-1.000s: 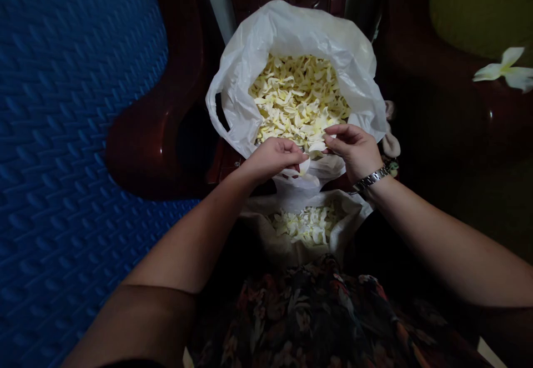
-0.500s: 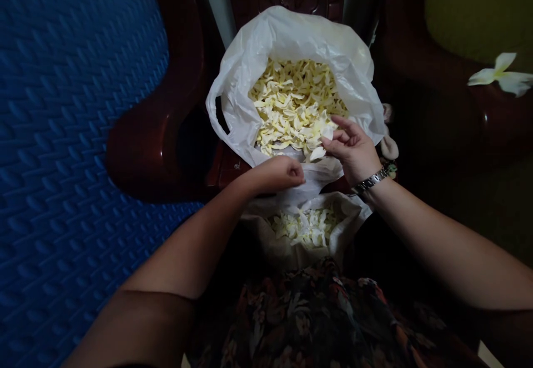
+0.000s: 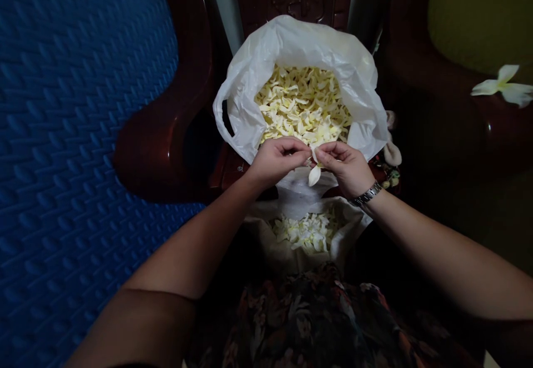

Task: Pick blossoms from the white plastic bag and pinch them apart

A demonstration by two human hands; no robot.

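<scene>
Between my two hands is a white flower (image 3: pixel 315 175) with a yellow centre, one petal hanging down. My left hand (image 3: pixel 280 157) pinches it from the left, thumb against forefinger. From the right, my right hand (image 3: pixel 345 162), with a metal watch on the wrist, pinches the same flower. Both hands are over the near rim of a white plastic bag (image 3: pixel 245 107) filled with pale yellow flowers (image 3: pixel 306 101). Below my hands, closer to my body, a second whitish bag (image 3: pixel 266 235) holds more white flowers (image 3: pixel 308 229).
The large bag stands on a dark red carved wooden chair (image 3: pixel 158 140) with armrests. A single white flower (image 3: pixel 503 86) lies on the right armrest. Textured blue matting (image 3: pixel 66 151) covers the left side. Small pale objects (image 3: pixel 391 149) sit right of the bag.
My right hand has come back from the flowers in the large bag with one flower. My left hand has risen to meet it, and both now pinch the flower.
</scene>
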